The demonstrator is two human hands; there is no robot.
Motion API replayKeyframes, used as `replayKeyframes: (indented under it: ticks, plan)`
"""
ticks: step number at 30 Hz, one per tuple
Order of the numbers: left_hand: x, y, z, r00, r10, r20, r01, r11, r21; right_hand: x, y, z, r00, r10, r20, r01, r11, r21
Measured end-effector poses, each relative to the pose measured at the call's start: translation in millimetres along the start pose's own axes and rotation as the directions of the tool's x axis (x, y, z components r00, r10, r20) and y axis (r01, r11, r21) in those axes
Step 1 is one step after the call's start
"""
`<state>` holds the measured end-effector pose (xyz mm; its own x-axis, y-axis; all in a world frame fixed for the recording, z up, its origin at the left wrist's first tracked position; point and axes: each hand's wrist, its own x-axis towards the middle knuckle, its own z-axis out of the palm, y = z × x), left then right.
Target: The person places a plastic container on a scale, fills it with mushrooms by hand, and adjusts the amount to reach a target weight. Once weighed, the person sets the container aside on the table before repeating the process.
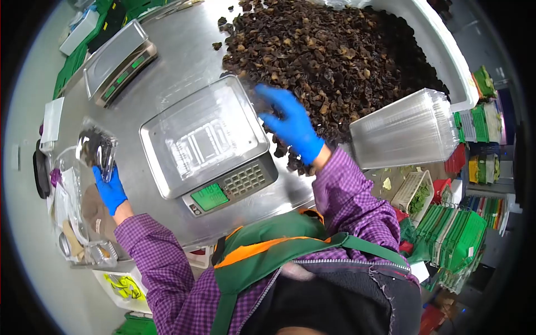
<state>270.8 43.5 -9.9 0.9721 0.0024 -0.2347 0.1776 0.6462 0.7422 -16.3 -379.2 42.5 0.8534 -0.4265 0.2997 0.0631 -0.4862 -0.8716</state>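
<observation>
Plain pale wall (33,251) is seen along the left. Metal counter (184,44) is brightly lit, light reflected off its surface. Green crates (455,237) are stacked at lower right; coloured packs (479,124) are lined up above.

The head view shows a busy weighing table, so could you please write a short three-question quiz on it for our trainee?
1. True or false: the left hand holds a clear tub.

2. Where is the stack of clear trays?
A) On the far scale
B) Beside the dark heap
C) In the left hand

3. Fill in the colour: the screen on the near scale glows ____.

Key: 1. True; 2. B; 3. green.
</observation>
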Motion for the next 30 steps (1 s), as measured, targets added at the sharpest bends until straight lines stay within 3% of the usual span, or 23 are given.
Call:
replayKeyframes:
  ticks: [2,3,4,5,6,7,8,10,12,14,16,17,19,21,22,24,25,26,28,30]
  plan:
    - [-1.2,-8.2,-0.4,0.947,0.107,-0.303,0.002,0.941,0.338,14.1,57.5,-22.6,0.988,0.142,-0.065,-0.152,0.972,-0.178]
    - [3.4,-15.1,-12.8,0.917,0.099,-0.387,0.102,0.879,0.466,18.8,78.0,-22.5,0.988,0.141,-0.066,-0.151,0.972,-0.179]
    - [1.3,-27.7,-7.4,0.917,0.1,-0.387,0.1,0.88,0.465,23.9,94.1,-21.2,0.988,0.138,-0.064,-0.152,0.909,-0.389]
    - [-4.7,-43.0,-4.5,0.933,0.261,-0.247,-0.048,0.772,0.634,28.7,110.2,-20.4,0.989,0.137,-0.062,-0.147,0.802,-0.579]
    - [-16.9,-56.5,4.6,0.918,0.39,-0.078,-0.197,0.618,0.761,37.9,119.9,-17.8,0.989,0.138,-0.059,-0.147,0.804,-0.576]
    - [-34.2,-63.2,21.1,0.92,0.379,0.102,-0.305,0.527,0.793,49.9,127.5,-10.3,0.982,0.19,-0.009,-0.151,0.748,-0.647]
    - [-56.8,-70.8,42.8,0.917,0.386,0.098,-0.305,0.522,0.797,61.7,135.7,-2.5,0.97,0.242,0.037,-0.144,0.687,-0.712]
    - [-95.2,-85.3,80.8,0.927,0.249,0.281,-0.374,0.544,0.751,74.8,148.6,12.4,0.947,0.307,0.097,-0.14,0.662,-0.737]
    - [-104.8,-93.5,82.4,0.935,0.035,0.353,-0.306,0.581,0.754,71.5,167.1,15.1,0.925,0.344,0.162,-0.15,0.721,-0.676]
    - [-119.8,-105.4,89.6,0.933,-0.008,0.36,-0.277,0.624,0.73,57.2,177.5,8.1,0.9,0.4,0.174,-0.177,0.699,-0.693]
    - [-124.8,-118.9,88.3,0.826,-0.037,0.563,-0.489,0.449,0.747,43.8,184.8,-8.3,0.874,0.45,0.184,-0.193,0.669,-0.718]
    - [-127.6,-128.4,85.5,0.844,-0.03,0.536,-0.42,0.585,0.693,36.4,188.3,-19.1,0.887,0.416,0.199,-0.188,0.721,-0.667]
    - [-136.3,-140.1,96.9,0.88,-0.007,0.475,-0.37,0.617,0.694,29.7,163.7,-36.5,0.92,0.367,0.135,-0.239,0.8,-0.55]
    - [-147.7,-143.4,110.9,0.914,-0.031,0.404,-0.284,0.66,0.695,28.9,152.8,-55.2,0.907,0.416,0.067,-0.34,0.817,-0.465]
    - [-151.7,-145.7,115.3,0.919,-0.025,0.394,-0.281,0.658,0.698,31.0,136.8,-58.4,0.903,0.427,0.042,-0.371,0.827,-0.422]
    - [-159.2,-147.4,120.4,0.847,0.03,0.531,-0.391,0.713,0.583,36.0,94.3,-55.9,0.913,0.4,0.084,-0.393,0.915,-0.094]
    - [-161.4,-147.2,123.7,0.854,0.031,0.519,-0.371,0.735,0.567,38.8,72.0,-46.2,0.93,0.355,0.095,-0.359,0.932,0.037]
    - [-163.6,-147.7,125.5,0.862,0.043,0.505,-0.374,0.728,0.575,41.0,53.2,-33.2,0.93,0.348,0.116,-0.355,0.934,0.044]
    - [-166.5,-148.9,128.9,0.867,0.072,0.493,-0.366,0.765,0.531,44.7,20.8,-2.0,0.995,0.093,0.019,-0.095,0.98,0.177]
    - [-171.2,-150.2,130.0,0.868,0.105,0.486,-0.378,0.773,0.509,46.3,-3.6,38.9,0.997,-0.013,-0.077,0.029,0.977,0.212]
